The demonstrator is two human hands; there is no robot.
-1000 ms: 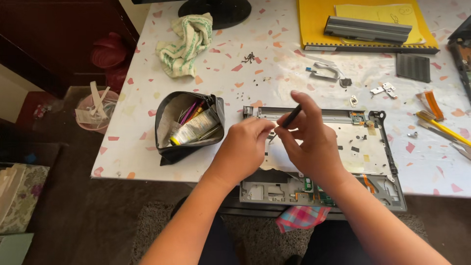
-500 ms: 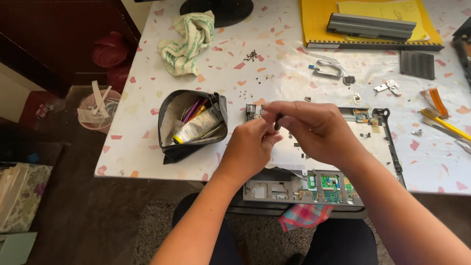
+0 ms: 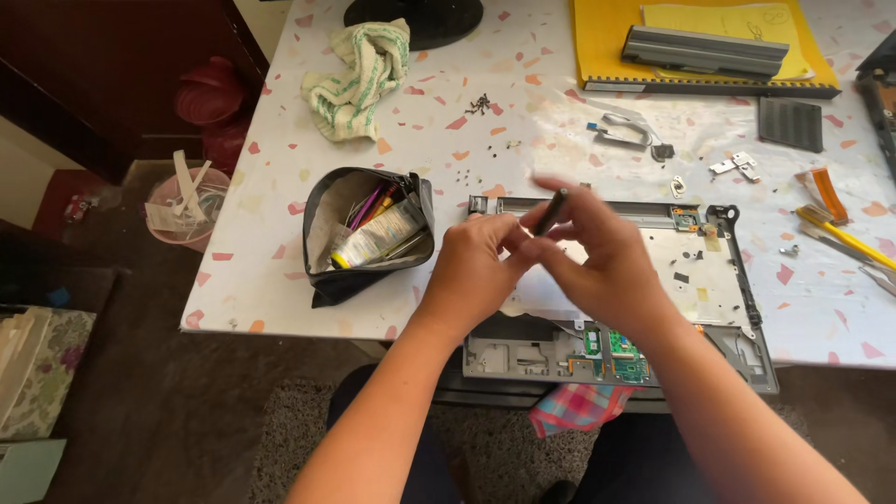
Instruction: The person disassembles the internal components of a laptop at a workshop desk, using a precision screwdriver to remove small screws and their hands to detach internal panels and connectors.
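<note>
My right hand grips a slim black screwdriver, its handle sticking up between thumb and fingers. My left hand meets the right at the fingertips, pinching near the tool's lower end, which is hidden. Both hands hover over an opened grey laptop chassis lying at the table's near edge, with green circuit boards showing at its front. An open black pouch holding pens and a tube sits just left of my left hand.
A green-white cloth, a pile of tiny screws, small metal brackets, a yellow folder with a grey battery bar, a vent grille and a yellow tool lie on the speckled table. Pink bin on floor.
My hands stayed together over the chassis; the right hand turned the screwdriver so its handle now points up again, and the hands shifted slightly toward me.
</note>
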